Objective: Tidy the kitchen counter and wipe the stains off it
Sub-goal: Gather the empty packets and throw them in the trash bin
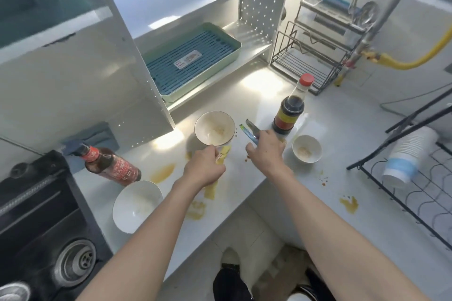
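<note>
My left hand [204,166] is closed on a yellow wrapper [223,154], just in front of a dirty white bowl [214,131]. My right hand [267,151] grips a blue-green wrapper [247,132] together with a dark strip, beside a soy sauce bottle [291,107] with a red cap. A small dirty bowl [307,149] sits right of that hand. A larger white bowl [137,205] stands near the counter's front edge. Yellow stains [162,173] and brown spots [324,179] mark the white counter [367,203].
A red-labelled spray bottle [107,164] leans at the left by a black sink [49,239]. A green drain tray [193,58] rests on the low shelf. A black wire rack [310,61] stands at the back; another rack holds stacked paper cups [406,156] at right.
</note>
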`<control>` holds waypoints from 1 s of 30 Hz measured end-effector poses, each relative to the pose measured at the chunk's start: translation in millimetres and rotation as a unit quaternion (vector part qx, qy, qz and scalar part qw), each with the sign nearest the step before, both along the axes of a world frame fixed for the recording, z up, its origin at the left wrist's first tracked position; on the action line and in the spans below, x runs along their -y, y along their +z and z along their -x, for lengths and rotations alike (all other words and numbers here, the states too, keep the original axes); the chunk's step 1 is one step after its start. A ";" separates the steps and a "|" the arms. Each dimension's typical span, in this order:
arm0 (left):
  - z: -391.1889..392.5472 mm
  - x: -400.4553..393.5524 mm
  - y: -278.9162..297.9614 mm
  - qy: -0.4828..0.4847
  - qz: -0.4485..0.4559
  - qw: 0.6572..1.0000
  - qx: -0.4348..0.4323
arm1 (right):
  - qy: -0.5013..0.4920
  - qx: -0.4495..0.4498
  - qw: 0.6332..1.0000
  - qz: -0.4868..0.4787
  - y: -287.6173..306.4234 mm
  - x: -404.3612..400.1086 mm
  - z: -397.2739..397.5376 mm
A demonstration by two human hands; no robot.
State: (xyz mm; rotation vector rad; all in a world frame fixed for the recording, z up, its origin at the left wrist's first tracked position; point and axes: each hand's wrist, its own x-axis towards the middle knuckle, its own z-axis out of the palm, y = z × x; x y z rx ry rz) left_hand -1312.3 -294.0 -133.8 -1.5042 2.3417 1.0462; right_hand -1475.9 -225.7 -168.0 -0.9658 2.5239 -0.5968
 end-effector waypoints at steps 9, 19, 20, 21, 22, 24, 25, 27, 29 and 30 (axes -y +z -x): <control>-111.6 -29.0 59.1 0.162 0.097 0.958 -0.216 | -0.007 0.074 0.967 0.243 49.2 -44.2 -121.8; -385.4 -121.1 118.1 0.308 0.246 0.865 -0.311 | 0.177 0.175 0.923 0.292 111.9 -71.1 -389.9; -420.5 -134.6 120.8 0.336 0.256 0.853 -0.308 | 0.205 0.189 0.915 0.292 116.5 -74.4 -424.1; -459.1 -150.4 123.4 0.366 0.265 0.838 -0.305 | 0.237 0.200 0.905 0.291 121.6 -80.3 -461.6; -490.7 -164.0 125.8 0.393 0.273 0.826 -0.297 | 0.263 0.212 0.895 0.291 125.4 -86.0 -492.6; -547.2 -190.4 130.1 0.437 0.288 0.806 -0.276 | 0.307 0.241 0.873 0.293 133.0 -97.9 -549.9; -581.7 -208.8 131.9 0.461 0.297 0.793 -0.264 | 0.335 0.256 0.861 0.284 136.7 -106.6 -586.2; -632.6 -240.2 134.4 0.501 0.307 0.771 -0.247 | 0.381 0.275 0.842 0.265 139.5 -121.4 -641.5; -675.9 -270.3 134.9 0.547 0.307 0.739 -0.244 | 0.419 0.291 0.824 0.248 143.6 -136.0 -691.7; -697.2 -285.7 134.8 0.573 0.307 0.720 -0.243 | 0.440 0.296 0.813 0.239 145.1 -143.4 -717.2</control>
